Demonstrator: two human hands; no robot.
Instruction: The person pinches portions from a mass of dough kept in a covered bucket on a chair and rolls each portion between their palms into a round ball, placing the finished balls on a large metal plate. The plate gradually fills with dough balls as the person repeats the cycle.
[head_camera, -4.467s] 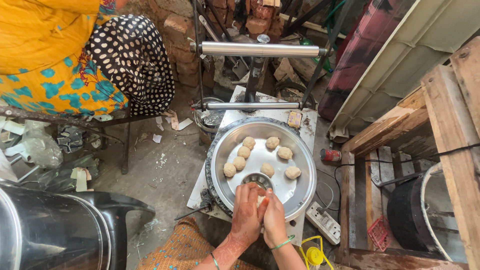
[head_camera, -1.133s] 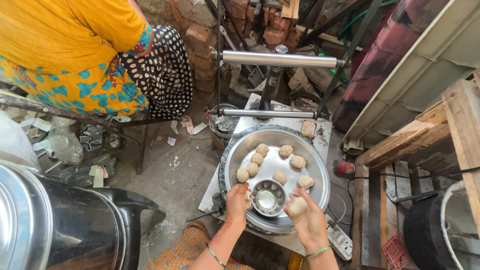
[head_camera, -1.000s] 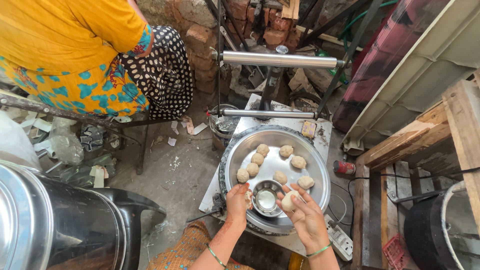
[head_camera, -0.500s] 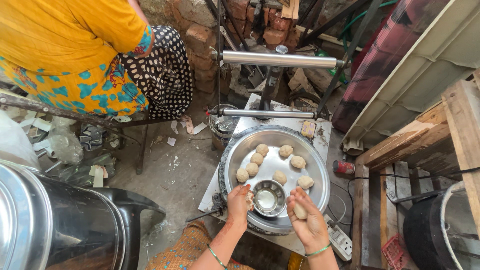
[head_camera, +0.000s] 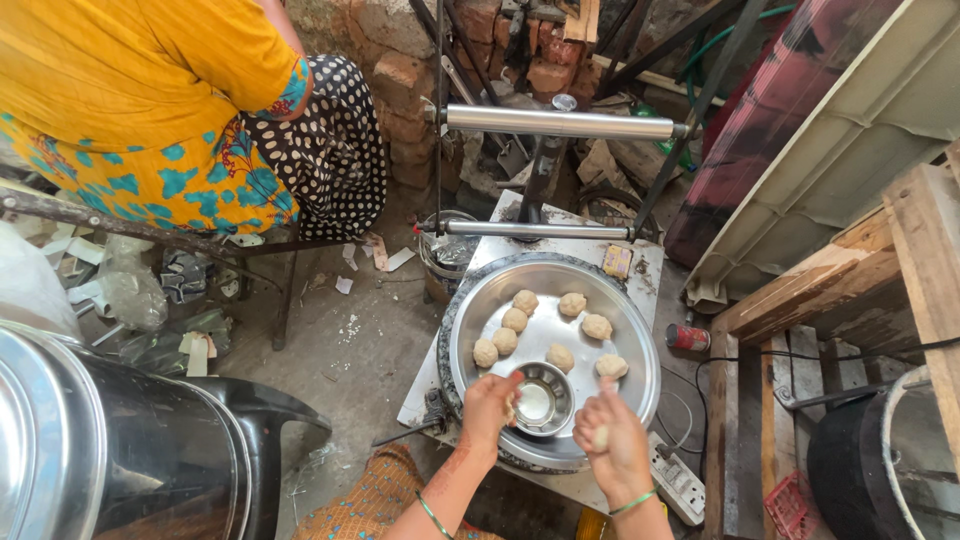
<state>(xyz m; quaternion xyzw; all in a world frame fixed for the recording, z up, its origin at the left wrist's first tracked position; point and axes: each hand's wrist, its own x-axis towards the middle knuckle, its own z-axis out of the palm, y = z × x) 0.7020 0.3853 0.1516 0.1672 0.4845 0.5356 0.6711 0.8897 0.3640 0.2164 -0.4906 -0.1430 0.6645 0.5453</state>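
A round steel tray (head_camera: 632, 330) lies on a low stand and holds several pale dough balls (head_camera: 560, 356). A small steel bowl (head_camera: 538, 400) with white liquid sits at the tray's near edge. My left hand (head_camera: 490, 406) hovers at the bowl's left rim, fingers curled around a bit of dough. My right hand (head_camera: 610, 443) is over the tray's near right rim, closed around a dough ball (head_camera: 599, 436).
A steel roller bar (head_camera: 558, 122) on a dark frame stands behind the tray. A person in yellow clothing (head_camera: 150, 100) sits at the upper left. A large steel and black vessel (head_camera: 120, 450) fills the lower left. Wooden pallets (head_camera: 860, 290) lie on the right, a power strip (head_camera: 676, 478) below the tray.
My hands came apart from working dough together. The right hand drew back toward me with a dough ball; the left stays by the small bowl.
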